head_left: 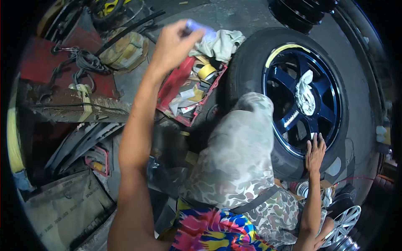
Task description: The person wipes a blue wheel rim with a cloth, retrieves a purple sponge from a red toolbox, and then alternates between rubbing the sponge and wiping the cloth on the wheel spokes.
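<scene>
1. The person sits on the floor [234, 14] with a bent knee [238, 154] in camouflage shorts between the two arms. The hands are well apart.
2. The left hand [173, 44] is raised high and closed around a small pale blue thing [197, 27]. Only its tip shows past the fingers, so I cannot tell what it is. It hangs above the red tray [178, 81] and just beside a crumpled white cloth [222, 44] at the tray's far end.
3. The right hand [316, 151] lies flat with fingers spread on the near edge of the blue rim [284, 79], where it meets the tyre [247, 62]. It grips nothing.
4. The wheel lies on the floor to the right of the knee and touches the tray's right side. A white rag [305, 96] sits bunched at the hub, and a yellow strip [284, 49] follows the rim's far edge.
5. The tray holds a yellow tape roll [206, 71] and loose scraps. A chain [83, 60] lies toward the floor's left side, and a silver wheel [345, 224] sits at the near right corner.
6. Judging from this, the step in hand is fetching or shaking something over the tray while the right hand steadies the wheel.
7. The next move calls for bringing the left hand across the knee to the rim without knocking the tray. The right hand should keep the wheel from shifting.
</scene>
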`<action>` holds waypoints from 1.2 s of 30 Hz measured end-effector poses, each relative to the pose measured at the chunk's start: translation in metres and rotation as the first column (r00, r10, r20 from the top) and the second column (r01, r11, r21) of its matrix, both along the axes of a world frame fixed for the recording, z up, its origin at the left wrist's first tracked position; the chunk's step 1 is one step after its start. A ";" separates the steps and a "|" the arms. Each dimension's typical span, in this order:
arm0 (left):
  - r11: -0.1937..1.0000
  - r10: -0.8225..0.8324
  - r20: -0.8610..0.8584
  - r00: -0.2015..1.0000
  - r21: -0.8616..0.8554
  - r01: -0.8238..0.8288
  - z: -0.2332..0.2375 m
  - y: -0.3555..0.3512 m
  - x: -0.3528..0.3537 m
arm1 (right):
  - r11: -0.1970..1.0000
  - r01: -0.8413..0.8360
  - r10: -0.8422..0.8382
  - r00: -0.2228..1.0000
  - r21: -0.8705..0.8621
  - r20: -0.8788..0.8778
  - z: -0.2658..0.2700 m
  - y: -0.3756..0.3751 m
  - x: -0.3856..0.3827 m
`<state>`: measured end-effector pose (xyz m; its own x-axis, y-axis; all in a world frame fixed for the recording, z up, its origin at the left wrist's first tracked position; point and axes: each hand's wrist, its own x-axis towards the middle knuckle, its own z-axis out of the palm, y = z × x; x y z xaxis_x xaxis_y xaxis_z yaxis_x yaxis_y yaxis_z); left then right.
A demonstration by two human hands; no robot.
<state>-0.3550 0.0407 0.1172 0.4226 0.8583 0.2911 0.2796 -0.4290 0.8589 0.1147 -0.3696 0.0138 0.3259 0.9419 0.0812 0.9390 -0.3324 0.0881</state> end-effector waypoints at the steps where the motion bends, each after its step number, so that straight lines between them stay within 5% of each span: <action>1: 0.995 0.100 -0.015 0.995 0.016 -0.100 -0.032 -0.004 -0.015 | 1.000 0.007 -0.007 1.000 0.006 0.010 0.003 -0.001 -0.004; 3: 0.959 0.268 -0.038 0.963 0.104 -0.263 -0.079 -0.025 -0.038 | 1.000 -0.002 0.002 1.000 0.008 0.012 0.006 -0.005 -0.005; 6: 0.928 0.346 -0.034 0.938 -0.132 -0.348 -0.134 -0.057 -0.076 | 0.999 0.036 -0.037 0.995 -0.014 -0.098 0.014 -0.017 -0.010; 8: 0.874 0.328 -0.186 0.926 -0.312 -0.372 -0.155 -0.076 -0.098 | 0.999 0.035 -0.035 0.992 -0.003 -0.124 0.016 -0.019 -0.012; 15: 0.884 0.386 -0.389 0.837 -0.102 -0.455 -0.213 -0.057 -0.085 | 0.997 0.069 -0.064 0.989 0.027 -0.134 0.007 -0.023 -0.009; 21: 0.889 0.040 -0.752 0.657 -0.273 -0.367 -0.246 -0.037 -0.056 | 0.995 0.075 -0.063 0.986 0.070 -0.157 0.006 -0.019 -0.012; 24: 0.926 -0.231 -0.846 0.481 -0.342 -0.157 -0.259 -0.041 -0.039 | 0.993 0.096 -0.084 0.985 0.074 -0.151 0.006 -0.016 -0.015; 28: 0.930 -0.196 -0.928 0.317 -0.279 -0.240 -0.286 -0.056 -0.017 | 0.989 0.125 -0.111 0.981 0.082 -0.157 0.004 -0.013 -0.014; 36: 0.952 -0.032 -0.774 0.633 -0.217 -0.217 -0.305 -0.036 -0.043 | 0.986 0.146 -0.133 0.980 0.079 -0.148 0.005 -0.013 -0.018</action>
